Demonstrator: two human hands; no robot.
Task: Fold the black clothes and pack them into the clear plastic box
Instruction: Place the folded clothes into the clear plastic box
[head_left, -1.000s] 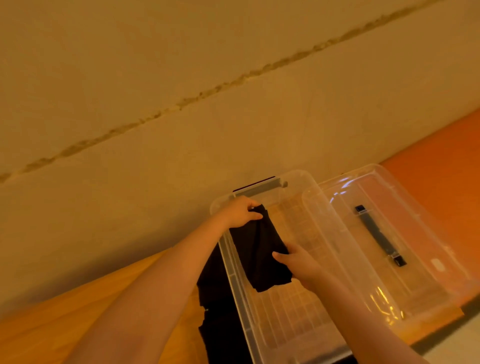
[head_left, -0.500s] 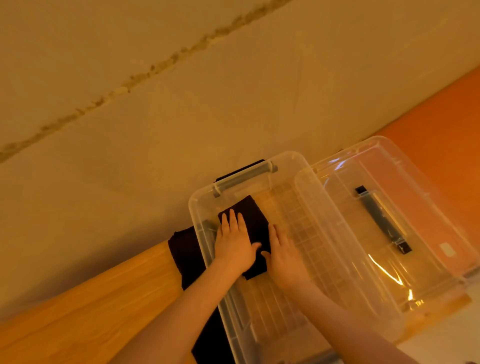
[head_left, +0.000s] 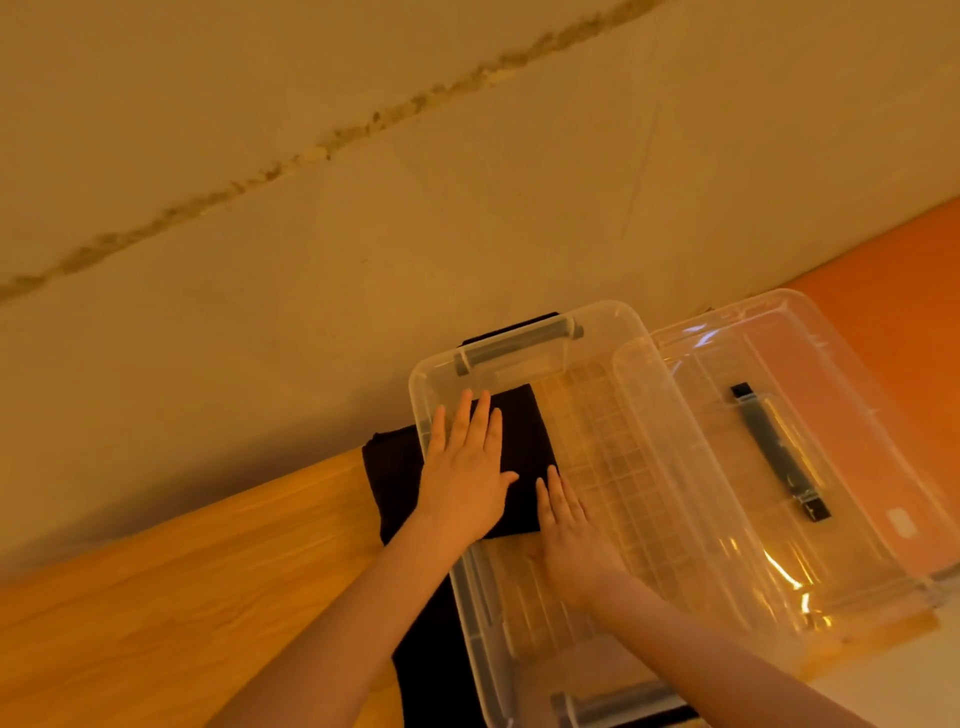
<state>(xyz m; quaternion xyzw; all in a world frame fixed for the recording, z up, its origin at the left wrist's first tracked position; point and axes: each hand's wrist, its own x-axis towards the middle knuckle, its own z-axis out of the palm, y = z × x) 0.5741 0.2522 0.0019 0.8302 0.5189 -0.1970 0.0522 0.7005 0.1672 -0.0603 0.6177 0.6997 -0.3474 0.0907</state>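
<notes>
A folded black garment (head_left: 527, 441) lies flat in the far left corner of the clear plastic box (head_left: 628, 332). My left hand (head_left: 465, 467) presses down on it with straight, spread fingers. My right hand (head_left: 569, 530) lies flat beside it, fingertips at the garment's right edge and palm on the box floor. More black cloth (head_left: 392, 473) lies on the table to the left of the box and partly under it.
The box's clear lid (head_left: 841, 415) with a dark handle lies to the right, against the box. A grey handle (head_left: 519, 345) sits on the box's far end. The wooden table (head_left: 182, 597) stretches left; a wall rises right behind it.
The garment went from hanging in my left hand's grip over the box to lying flat on its floor. Both hands now lie flat on it.
</notes>
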